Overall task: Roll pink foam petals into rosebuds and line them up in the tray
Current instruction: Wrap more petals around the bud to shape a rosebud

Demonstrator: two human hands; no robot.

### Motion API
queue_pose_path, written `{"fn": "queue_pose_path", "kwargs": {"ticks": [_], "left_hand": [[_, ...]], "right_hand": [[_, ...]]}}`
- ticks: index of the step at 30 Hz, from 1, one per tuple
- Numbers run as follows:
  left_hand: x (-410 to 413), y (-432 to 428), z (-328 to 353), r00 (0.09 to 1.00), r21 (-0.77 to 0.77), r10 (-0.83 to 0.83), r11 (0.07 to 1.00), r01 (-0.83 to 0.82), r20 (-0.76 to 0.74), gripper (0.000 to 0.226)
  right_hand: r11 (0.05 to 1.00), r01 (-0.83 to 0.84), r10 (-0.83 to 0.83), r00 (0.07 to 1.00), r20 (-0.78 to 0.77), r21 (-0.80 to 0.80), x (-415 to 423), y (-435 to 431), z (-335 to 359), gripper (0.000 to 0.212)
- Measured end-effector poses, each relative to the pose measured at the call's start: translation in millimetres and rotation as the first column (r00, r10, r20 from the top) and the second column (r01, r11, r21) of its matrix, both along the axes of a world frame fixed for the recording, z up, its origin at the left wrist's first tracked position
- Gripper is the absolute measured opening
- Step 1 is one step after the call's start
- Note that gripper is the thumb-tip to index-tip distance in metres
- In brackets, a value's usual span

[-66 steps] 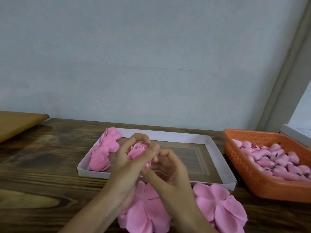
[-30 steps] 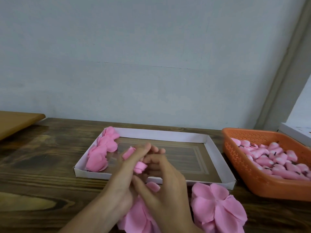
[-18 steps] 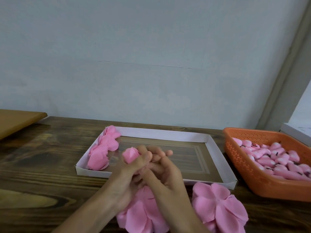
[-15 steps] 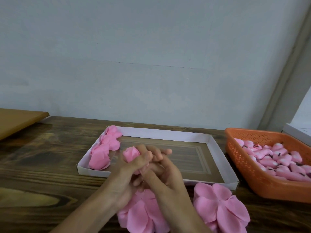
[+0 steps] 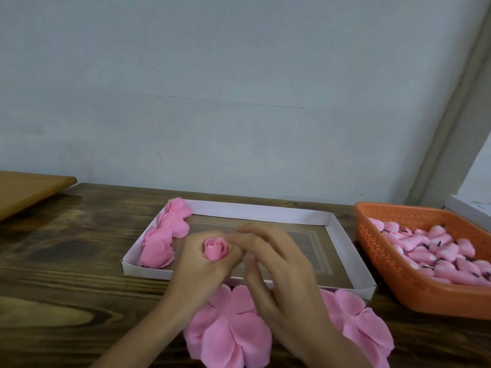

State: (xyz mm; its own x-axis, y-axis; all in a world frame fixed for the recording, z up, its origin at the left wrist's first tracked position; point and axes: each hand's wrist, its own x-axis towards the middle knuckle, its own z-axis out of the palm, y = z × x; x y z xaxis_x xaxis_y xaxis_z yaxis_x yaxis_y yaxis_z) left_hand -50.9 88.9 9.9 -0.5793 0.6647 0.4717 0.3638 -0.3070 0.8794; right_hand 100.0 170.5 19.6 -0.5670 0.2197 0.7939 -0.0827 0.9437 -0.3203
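Note:
My left hand (image 5: 204,269) grips a rolled pink rosebud (image 5: 215,248), whose spiral top faces up between thumb and fingers, above the near edge of the white cardboard tray (image 5: 353,251). My right hand (image 5: 279,261) lies beside it, fingers stretched toward the bud and touching my left fingers. A row of finished pink rosebuds (image 5: 164,235) lines the tray's left side. Flat pink foam petal shapes (image 5: 231,333) lie on the table under my wrists, with another stack (image 5: 364,325) to the right.
An orange perforated basket (image 5: 398,282) at the right holds several small pink bud cores. The dark wooden table (image 5: 66,261) runs back to a pale wall. A brown board (image 5: 29,189) overhangs the far left. A white ledge (image 5: 470,211) sits behind the basket.
The bud was rolled between both hands and is now wrapped tighter in my left hand, its spiral top turned up. My right hand has loosened and shifted slightly to the right.

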Motion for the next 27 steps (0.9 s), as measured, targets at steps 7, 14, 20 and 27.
{"fn": "queue_pose_path", "kwargs": {"ticks": [7,14,20,27], "left_hand": [[36.1,24.9,-11.5,0.986,-0.469,0.152,0.868,-0.165,-0.064,0.039],[16.0,8.2,-2.7,0.993,-0.034,-0.079,0.997,0.076,-0.088,0.040],[9.4,5.6,-6.1,0.986,-0.011,-0.168,0.986,0.167,-0.019,0.031],[-0.6,8.5,-7.8,0.910,0.135,-0.230,0.972,0.194,0.344,0.052]], "right_hand": [[0.995,0.023,-0.025,0.999,0.027,0.097,1.3,2.3,-1.2,0.037],[0.997,0.006,-0.010,0.999,0.047,0.078,1.4,4.6,-4.3,0.034],[0.995,-0.030,0.032,0.999,0.026,-0.091,0.3,4.1,-1.8,0.033],[0.775,-0.059,0.108,0.993,0.039,-0.629,-3.8,0.7,-4.1,0.003]]}}
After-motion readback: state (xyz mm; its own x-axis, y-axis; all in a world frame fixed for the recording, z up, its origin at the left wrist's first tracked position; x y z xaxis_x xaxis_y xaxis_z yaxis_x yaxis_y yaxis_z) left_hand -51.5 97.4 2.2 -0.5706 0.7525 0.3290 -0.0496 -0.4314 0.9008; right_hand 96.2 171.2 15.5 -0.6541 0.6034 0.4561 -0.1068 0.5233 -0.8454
